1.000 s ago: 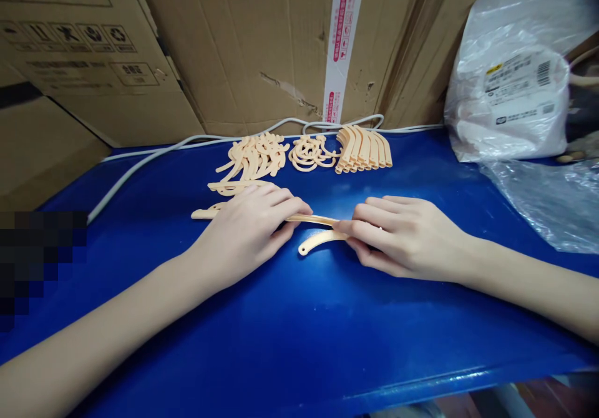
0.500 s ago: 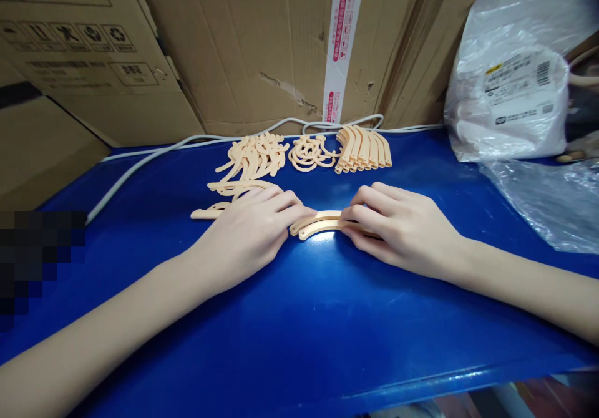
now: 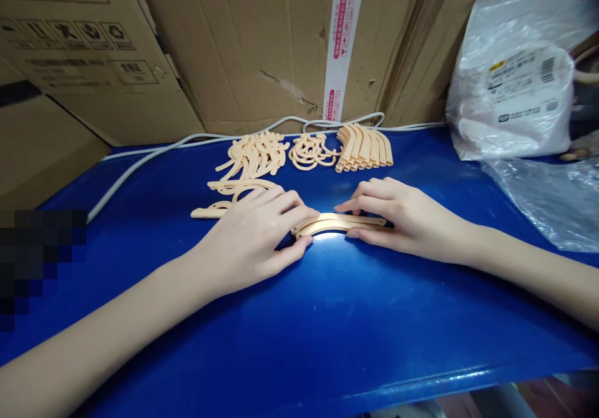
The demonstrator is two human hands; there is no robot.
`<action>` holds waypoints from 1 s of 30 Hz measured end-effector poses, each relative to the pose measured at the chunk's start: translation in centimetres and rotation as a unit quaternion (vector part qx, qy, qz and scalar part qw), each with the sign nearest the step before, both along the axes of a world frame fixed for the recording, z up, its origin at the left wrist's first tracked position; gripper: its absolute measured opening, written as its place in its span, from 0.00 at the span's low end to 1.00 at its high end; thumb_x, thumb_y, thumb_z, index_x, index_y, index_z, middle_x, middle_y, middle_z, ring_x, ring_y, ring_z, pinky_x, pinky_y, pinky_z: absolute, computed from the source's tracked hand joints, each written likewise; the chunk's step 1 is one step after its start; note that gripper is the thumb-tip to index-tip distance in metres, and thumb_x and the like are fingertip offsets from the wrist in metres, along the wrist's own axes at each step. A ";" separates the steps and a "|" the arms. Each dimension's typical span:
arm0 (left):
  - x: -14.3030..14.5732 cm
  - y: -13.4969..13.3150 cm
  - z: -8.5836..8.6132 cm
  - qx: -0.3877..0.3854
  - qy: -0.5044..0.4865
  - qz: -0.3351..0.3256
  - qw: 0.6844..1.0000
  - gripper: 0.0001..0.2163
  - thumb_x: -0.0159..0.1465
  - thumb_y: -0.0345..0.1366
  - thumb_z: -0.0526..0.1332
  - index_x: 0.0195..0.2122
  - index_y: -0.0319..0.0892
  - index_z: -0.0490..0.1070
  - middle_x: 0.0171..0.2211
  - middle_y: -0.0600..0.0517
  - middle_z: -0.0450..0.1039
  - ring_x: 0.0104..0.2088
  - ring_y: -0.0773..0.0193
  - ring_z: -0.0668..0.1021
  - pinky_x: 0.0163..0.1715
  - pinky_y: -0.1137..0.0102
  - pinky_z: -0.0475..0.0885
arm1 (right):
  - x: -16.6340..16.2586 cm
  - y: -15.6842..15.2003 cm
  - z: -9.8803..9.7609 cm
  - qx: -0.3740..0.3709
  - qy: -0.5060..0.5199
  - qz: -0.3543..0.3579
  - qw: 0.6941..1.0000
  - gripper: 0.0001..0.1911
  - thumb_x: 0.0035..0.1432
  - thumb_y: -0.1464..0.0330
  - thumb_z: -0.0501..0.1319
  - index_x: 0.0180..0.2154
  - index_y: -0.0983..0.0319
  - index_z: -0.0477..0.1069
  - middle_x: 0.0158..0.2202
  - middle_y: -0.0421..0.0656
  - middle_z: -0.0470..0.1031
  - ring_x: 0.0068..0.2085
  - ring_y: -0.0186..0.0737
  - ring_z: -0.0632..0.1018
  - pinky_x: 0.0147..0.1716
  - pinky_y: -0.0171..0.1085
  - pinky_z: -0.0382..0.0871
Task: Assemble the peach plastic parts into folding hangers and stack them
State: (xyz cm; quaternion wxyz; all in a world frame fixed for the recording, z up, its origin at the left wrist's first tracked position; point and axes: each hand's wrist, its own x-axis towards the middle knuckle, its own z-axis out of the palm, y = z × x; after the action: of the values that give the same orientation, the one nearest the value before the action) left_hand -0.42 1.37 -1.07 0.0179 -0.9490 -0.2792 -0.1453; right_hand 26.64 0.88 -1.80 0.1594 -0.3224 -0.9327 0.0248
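Note:
Two slim, curved beige pieces (image 3: 334, 221), shaped like hanger arms with small holes at their ends, lie side by side on the blue tabletop. My left hand (image 3: 269, 231) grips their left end, thumb in front and index finger behind. Around their right half is my right hand (image 3: 397, 218), its thumb and fingers spread apart, with the right tips showing near the palm. Beyond my left hand lie a few more beige parts (image 3: 243, 185), partly covered by that hand.
Behind are a heap of beige parts (image 3: 255, 156), a cluster of hook-like rings (image 3: 309, 152) and a neat stack of curved arms (image 3: 364, 148). A white cable (image 3: 140, 163) runs along the cardboard boxes (image 3: 262, 43). Plastic-wrapped goods (image 3: 510, 106) stand at right.
The two curved pieces have come together, with the gap between them closed. My left thumb has moved to their front side, and my right fingers have spread, uncovering the right ends.

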 end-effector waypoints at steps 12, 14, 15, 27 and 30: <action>0.3 -0.5 0.4 -0.019 0.000 0.015 1.000 0.07 0.61 0.35 0.56 0.39 0.41 0.70 0.36 0.51 0.73 0.38 0.55 0.74 0.40 0.59 0.63 | 0.0 -0.1 0.7 -0.035 0.006 0.041 0.999 0.20 0.67 0.58 0.60 0.51 0.66 0.74 0.36 0.45 0.73 0.37 0.41 0.74 0.37 0.38 0.64; 0.4 -0.5 0.3 -0.024 -0.004 0.015 1.000 0.07 0.61 0.36 0.57 0.39 0.41 0.69 0.35 0.52 0.72 0.38 0.56 0.73 0.40 0.59 0.62 | 0.0 -0.1 0.7 -0.041 0.009 0.041 0.998 0.19 0.67 0.58 0.60 0.50 0.65 0.75 0.36 0.45 0.73 0.37 0.41 0.74 0.37 0.38 0.64; 0.4 -0.5 0.3 -0.028 -0.007 0.015 0.999 0.07 0.63 0.38 0.58 0.39 0.41 0.69 0.35 0.52 0.72 0.37 0.56 0.73 0.40 0.60 0.62 | -0.1 -0.1 0.6 -0.043 0.011 0.041 0.998 0.19 0.67 0.58 0.60 0.50 0.65 0.75 0.36 0.45 0.73 0.37 0.41 0.74 0.37 0.37 0.64; 0.2 -0.4 0.1 -0.068 -0.014 0.023 0.997 0.07 0.67 0.39 0.57 0.37 0.42 0.69 0.32 0.54 0.70 0.34 0.60 0.71 0.35 0.65 0.59 | -0.2 -0.3 0.5 -0.068 0.029 0.055 0.996 0.18 0.68 0.58 0.59 0.50 0.65 0.74 0.37 0.44 0.73 0.37 0.38 0.74 0.35 0.36 0.66; 0.2 -0.5 0.1 -0.076 -0.019 0.029 0.997 0.06 0.66 0.38 0.57 0.38 0.42 0.69 0.32 0.54 0.70 0.34 0.60 0.71 0.34 0.66 0.59 | -0.2 -0.4 0.6 -0.076 0.030 0.051 0.995 0.18 0.68 0.59 0.59 0.50 0.65 0.74 0.37 0.44 0.73 0.37 0.38 0.75 0.36 0.36 0.66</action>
State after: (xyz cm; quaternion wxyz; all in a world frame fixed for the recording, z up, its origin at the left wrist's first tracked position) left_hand -0.19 0.92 -0.94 -0.0555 -0.9363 -0.3170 -0.1406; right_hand 26.47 0.50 -1.21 0.1609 -0.2850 -0.9381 0.1137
